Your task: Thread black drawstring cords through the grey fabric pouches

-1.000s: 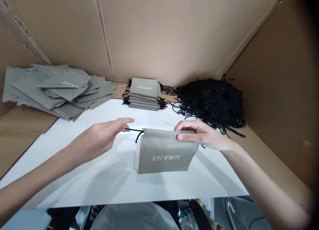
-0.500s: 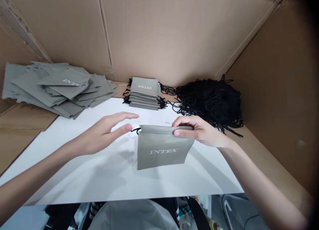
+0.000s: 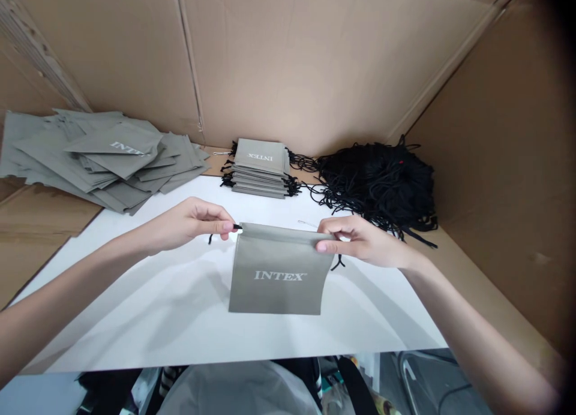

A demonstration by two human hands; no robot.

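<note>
A grey drawstring pouch (image 3: pixel 278 289) with white INTEX lettering hangs upright over the white table. My right hand (image 3: pixel 360 240) pinches its top right corner between thumb and fingers. At the top left corner, my left hand (image 3: pixel 198 224) is closed on the black cord (image 3: pixel 237 226) that comes out of the hem. One cord end dangles below the left fingers, and a knotted end (image 3: pixel 338 262) shows below the right hand. Behind the pouch lies a thin wire-like tool (image 3: pixel 306 223), partly hidden.
A loose heap of grey pouches (image 3: pixel 103 160) lies at the back left. A neat stack of corded pouches (image 3: pixel 260 166) stands at the back middle, beside a tangled pile of black cords (image 3: pixel 378 184). Cardboard walls (image 3: pixel 315 61) enclose the white table (image 3: pixel 180 337).
My left hand, open before, has closed on the cord at the pouch's left corner. The pouch has shifted slightly left, and a knotted cord end now shows by my right hand.
</note>
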